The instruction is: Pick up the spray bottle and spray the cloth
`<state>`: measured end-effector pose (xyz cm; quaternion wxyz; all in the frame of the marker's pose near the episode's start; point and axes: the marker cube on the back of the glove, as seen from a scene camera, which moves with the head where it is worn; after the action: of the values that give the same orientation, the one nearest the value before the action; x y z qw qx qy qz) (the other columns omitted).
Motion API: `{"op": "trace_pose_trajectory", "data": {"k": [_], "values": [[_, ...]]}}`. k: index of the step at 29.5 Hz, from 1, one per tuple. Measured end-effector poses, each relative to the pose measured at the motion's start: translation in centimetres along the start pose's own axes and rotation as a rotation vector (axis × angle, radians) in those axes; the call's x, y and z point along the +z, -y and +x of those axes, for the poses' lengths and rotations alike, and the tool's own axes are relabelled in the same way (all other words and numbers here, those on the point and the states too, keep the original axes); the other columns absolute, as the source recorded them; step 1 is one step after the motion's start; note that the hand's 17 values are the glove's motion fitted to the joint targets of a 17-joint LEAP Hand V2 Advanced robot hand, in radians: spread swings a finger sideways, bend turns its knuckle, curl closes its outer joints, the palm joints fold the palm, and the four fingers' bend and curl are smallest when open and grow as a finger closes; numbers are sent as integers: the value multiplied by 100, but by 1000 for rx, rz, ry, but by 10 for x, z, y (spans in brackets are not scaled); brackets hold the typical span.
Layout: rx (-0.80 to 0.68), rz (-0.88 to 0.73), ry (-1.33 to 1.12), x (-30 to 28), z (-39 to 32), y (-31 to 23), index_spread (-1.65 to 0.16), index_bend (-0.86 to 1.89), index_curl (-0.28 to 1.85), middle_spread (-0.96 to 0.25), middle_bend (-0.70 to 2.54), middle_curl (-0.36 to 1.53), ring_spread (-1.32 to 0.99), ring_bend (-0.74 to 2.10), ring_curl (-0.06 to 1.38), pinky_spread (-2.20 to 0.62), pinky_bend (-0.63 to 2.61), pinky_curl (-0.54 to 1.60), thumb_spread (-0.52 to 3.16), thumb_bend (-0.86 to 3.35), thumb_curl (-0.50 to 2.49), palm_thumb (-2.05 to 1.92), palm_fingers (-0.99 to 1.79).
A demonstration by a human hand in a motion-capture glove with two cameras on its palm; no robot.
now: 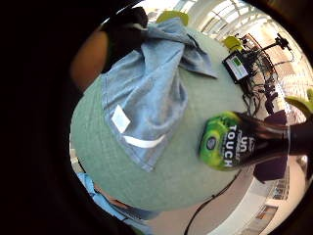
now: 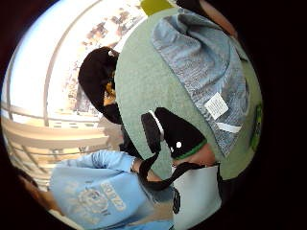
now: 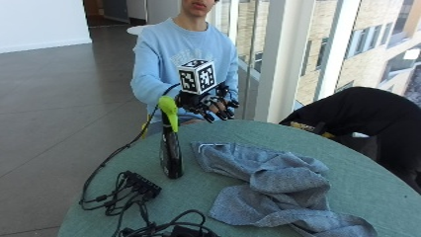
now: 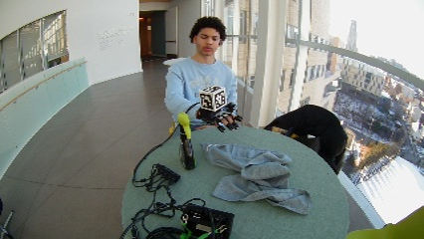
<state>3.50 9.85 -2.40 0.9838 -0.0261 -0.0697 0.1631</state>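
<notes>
A dark spray bottle [image 3: 171, 153] with a yellow-green trigger head stands upright on the round green table [image 3: 368, 182], left of a crumpled grey-blue cloth [image 3: 276, 190]. My gloved right hand [image 3: 214, 104] hovers above the table's far edge, just behind and right of the bottle's head, fingers spread and hanging loosely, holding nothing. In the little finger side palm view the bottle [image 1: 244, 141] shows close beside the cloth [image 1: 146, 93]. The thumb side palm view shows the cloth [image 2: 206, 72] on the table and a gloved finger [image 2: 177, 132].
Black cables and a power strip [image 3: 135, 190] lie on the table's near left, with a small black device [image 4: 207, 219] at the near edge. A black bag or coat [image 3: 368, 116] rests on a seat at the right. Windows stand behind the person.
</notes>
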Motion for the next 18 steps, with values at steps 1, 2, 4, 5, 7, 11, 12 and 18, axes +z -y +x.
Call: {"op": "trace_pose_trajectory", "data": {"k": [1, 2, 4, 5, 7, 11, 12, 18], "values": [[8, 12, 24, -1, 4, -11, -45, 12, 22, -8, 31, 31, -2, 28, 24, 23, 31, 30, 113, 10, 22, 50, 40], [15, 27, 54, -3, 8, -21, -45, 12, 22, -8, 31, 31, -2, 27, 24, 24, 31, 30, 112, 9, 22, 50, 40], [31, 63, 124, -7, 16, -40, -45, 13, 22, -7, 30, 32, -2, 27, 25, 24, 31, 31, 112, 9, 23, 52, 39], [42, 82, 160, -9, 21, -49, -46, 14, 22, -7, 30, 32, -2, 27, 25, 24, 31, 31, 113, 10, 25, 56, 40], [66, 117, 224, -13, 30, -66, -45, 16, 23, -7, 29, 32, -2, 26, 24, 24, 31, 31, 113, 13, 28, 63, 41], [117, 181, 369, -20, 46, -97, -46, 16, 25, -7, 26, 32, -1, 25, 25, 24, 31, 31, 113, 12, 30, 67, 42], [131, 194, 418, -22, 51, -103, -45, 15, 25, -7, 26, 32, -1, 25, 25, 24, 31, 32, 112, 10, 29, 64, 41], [215, 276, 669, -22, 96, -129, -46, 14, 25, -7, 24, 33, -1, 25, 26, 25, 32, 33, 110, 2, 28, 59, 41]]}}
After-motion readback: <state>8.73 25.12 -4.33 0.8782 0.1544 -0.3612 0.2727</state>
